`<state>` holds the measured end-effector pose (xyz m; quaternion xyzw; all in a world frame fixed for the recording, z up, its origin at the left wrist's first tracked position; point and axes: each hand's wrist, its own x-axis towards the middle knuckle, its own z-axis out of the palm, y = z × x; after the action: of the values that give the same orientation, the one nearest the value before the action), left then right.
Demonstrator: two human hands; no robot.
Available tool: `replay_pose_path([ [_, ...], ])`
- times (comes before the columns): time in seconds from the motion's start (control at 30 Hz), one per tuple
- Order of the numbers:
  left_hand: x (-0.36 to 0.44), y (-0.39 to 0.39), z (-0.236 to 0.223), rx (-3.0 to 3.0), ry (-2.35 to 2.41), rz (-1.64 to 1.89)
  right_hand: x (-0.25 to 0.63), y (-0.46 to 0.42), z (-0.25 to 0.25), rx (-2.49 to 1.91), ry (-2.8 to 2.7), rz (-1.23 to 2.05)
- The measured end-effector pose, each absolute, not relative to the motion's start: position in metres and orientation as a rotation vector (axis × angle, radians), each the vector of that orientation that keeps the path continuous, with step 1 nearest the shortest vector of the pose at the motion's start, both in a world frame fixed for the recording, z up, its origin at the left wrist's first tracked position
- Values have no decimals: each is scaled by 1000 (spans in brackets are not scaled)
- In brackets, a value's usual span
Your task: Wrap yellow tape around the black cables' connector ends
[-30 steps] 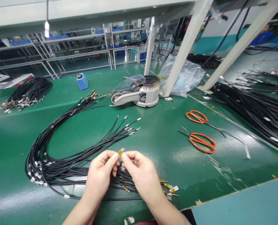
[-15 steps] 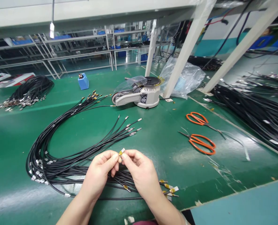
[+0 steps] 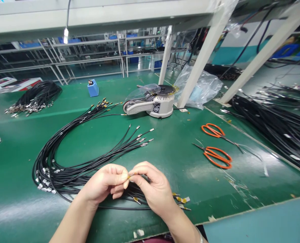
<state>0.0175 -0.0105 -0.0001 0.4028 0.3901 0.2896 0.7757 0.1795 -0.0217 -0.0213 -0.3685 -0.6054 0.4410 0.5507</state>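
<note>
My left hand (image 3: 109, 182) is closed, pinching the end of a black cable between thumb and forefinger. Facing it, my right hand (image 3: 151, 185) is closed too, its thumb and forefinger on the same cable end (image 3: 130, 176), where a bit of amber tape shows. Most of that tip is hidden by the fingers. A looped bundle of black cables (image 3: 51, 141) with silver terminals lies on the green table under and beyond my hands. Several ends near my right wrist carry amber tape (image 3: 181, 199), while the bundle's middle ends (image 3: 144, 144) show bare metal.
A tape dispenser (image 3: 160, 107) stands beyond the cables. Two orange-handled scissors (image 3: 217, 157) lie to the right. A blue holder (image 3: 93, 88), another cable bundle (image 3: 35, 98) and a clear plastic bag (image 3: 205, 86) sit farther back. White posts (image 3: 202, 54) rise at the right; more cables (image 3: 266, 125) lie beyond.
The taped cable end has tilted lower between my fingers, so less of its metal tip shows. Both hands stay pinched together, and my view has shifted slightly.
</note>
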Motion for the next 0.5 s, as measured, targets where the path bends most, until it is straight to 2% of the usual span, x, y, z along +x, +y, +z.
replay_pose_path([
  [0.1, 21, -13, 3, 1010, 932, 655, 193, -21, -16, -906, -1505, 1026],
  [0.27, 40, -21, 1, 1584, 1299, 870, 218, -25, -13, -1098, -1413, 1219],
  [0.5, 40, -22, -12, 2104, 1250, 846, 224, -26, -22, -1138, -1572, 933],
])
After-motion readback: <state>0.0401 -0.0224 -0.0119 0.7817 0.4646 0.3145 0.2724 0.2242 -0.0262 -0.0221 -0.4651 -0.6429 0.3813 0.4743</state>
